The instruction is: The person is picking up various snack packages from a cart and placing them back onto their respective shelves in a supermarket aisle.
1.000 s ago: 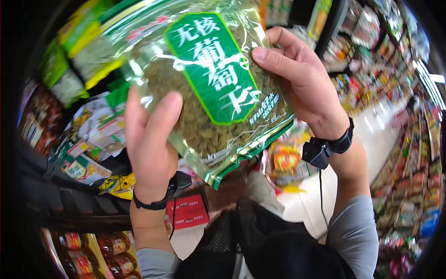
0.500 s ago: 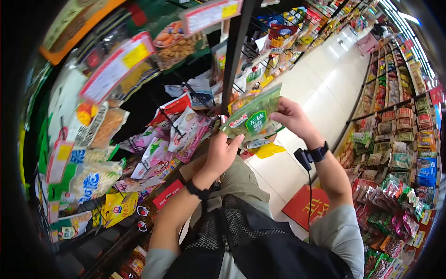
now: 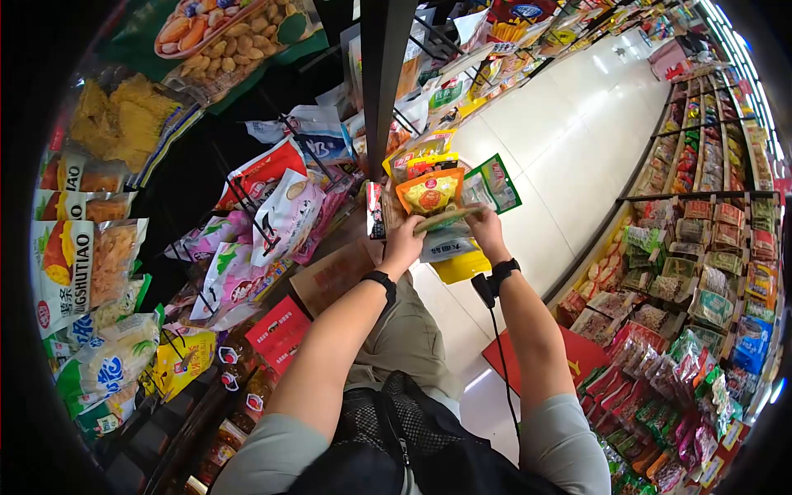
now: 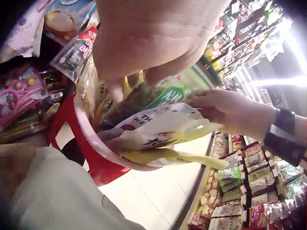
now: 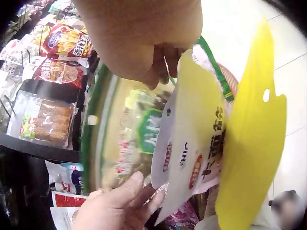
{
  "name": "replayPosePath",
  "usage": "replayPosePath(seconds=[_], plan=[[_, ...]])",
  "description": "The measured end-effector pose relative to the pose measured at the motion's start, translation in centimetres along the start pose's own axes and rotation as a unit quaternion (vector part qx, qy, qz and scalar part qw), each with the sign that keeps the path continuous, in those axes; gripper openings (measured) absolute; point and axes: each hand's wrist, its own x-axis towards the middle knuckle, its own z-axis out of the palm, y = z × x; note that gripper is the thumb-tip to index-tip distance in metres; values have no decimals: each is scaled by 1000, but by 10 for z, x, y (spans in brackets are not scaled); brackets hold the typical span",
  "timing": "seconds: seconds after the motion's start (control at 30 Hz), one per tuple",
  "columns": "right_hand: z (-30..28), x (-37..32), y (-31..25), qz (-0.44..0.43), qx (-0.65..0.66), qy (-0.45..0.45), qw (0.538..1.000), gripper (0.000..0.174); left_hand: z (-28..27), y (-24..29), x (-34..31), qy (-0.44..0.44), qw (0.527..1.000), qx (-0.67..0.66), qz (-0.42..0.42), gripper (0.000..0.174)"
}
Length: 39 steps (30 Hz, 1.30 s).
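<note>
Both hands hold a green bag of raisins [image 3: 450, 217], seen nearly edge-on in the head view. My left hand [image 3: 403, 245] grips its near left side, thumb along the front in the right wrist view. My right hand [image 3: 488, 233] pinches the opposite end. The bag's green label [image 5: 151, 132] shows in the right wrist view. Beneath it, a red basket with a pale rim [image 4: 88, 127] is packed with snack bags. A white-and-yellow bag [image 4: 163, 129] stands up against the raisins, and an orange pouch [image 3: 431, 192] sits just beyond the hands.
Shelves of hanging snack packs [image 3: 280, 206] rise on the left, beside a black post [image 3: 388, 74]. A cardboard box [image 3: 330, 276] lies low by the leg. Tiled floor [image 3: 561, 157] runs between these and the packed shelf [image 3: 693, 256] on the right. A red box [image 3: 528, 363] stands on the floor.
The raisin bag has moved from close before the camera down to the filled basket, turning from face-on to edge-on. Both hands have kept hold of it while the view swung.
</note>
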Motion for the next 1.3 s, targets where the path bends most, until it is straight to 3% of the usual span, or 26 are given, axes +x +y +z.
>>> replayPosePath(seconds=[0.07,0.2,0.3,0.33,0.43,0.47,0.5,0.53,0.57,0.6,0.63,0.67,0.7,0.73,0.77,0.83,0.93,1.03,1.13,1.2,1.3], plan=[[-2,6,30,-13,-85,8,996,25,3,-4,-2,-15,998,32,-45,34],[-7,-3,3,22,-155,-11,988,29,9,-19,3,-36,994,4,-99,40],[-7,4,17,-49,-183,3,982,29,14,-28,6,-32,995,-37,-85,31],[-11,1,4,-92,-216,0,972,29,37,-66,14,81,989,47,117,25],[-11,-4,-41,-58,-185,-77,978,30,29,-55,9,130,979,62,146,27],[-12,-4,-48,-75,-230,-62,968,31,23,-50,1,111,981,54,146,27],[-14,11,-18,-112,-216,-50,969,33,12,-40,-8,87,984,42,150,28],[-12,9,-22,-139,-252,-59,956,32,-16,-8,-25,-18,998,-15,53,32],[-17,10,-40,-162,-291,-64,941,32,-19,-18,-30,-5,989,-2,148,32],[-19,9,-65,-161,-332,-87,925,32,-39,1,-44,-89,993,-23,76,36],[-19,2,-81,-153,-375,-110,908,33,-60,13,-53,-148,986,-35,62,36],[-19,-16,-118,-175,-411,-143,883,33,-91,38,-71,-152,985,-13,85,36],[-16,-35,-159,-208,-386,-175,881,33,-110,44,-83,-140,979,-68,129,31],[-13,-52,-197,-279,-382,-213,855,33,-150,83,-105,-116,986,22,118,30],[-10,-70,-236,-349,-376,-251,821,33,-177,99,-122,-98,987,6,126,31],[0,-120,-321,-378,-383,-320,780,32,-225,133,-157,-63,985,-10,161,28],[13,-190,-424,-551,-287,-357,698,28,-301,203,-219,-33,978,24,203,25],[22,-254,-514,-584,-174,-445,656,24,-359,265,-283,82,940,57,327,22],[48,-290,-579,-613,-117,-398,672,21,-406,313,-338,190,890,74,407,19],[79,-309,-620,-614,-43,-391,684,23,-436,343,-373,227,914,76,327,19],[136,-320,-675,-584,27,-429,689,25,-498,348,-379,317,875,0,366,23]])
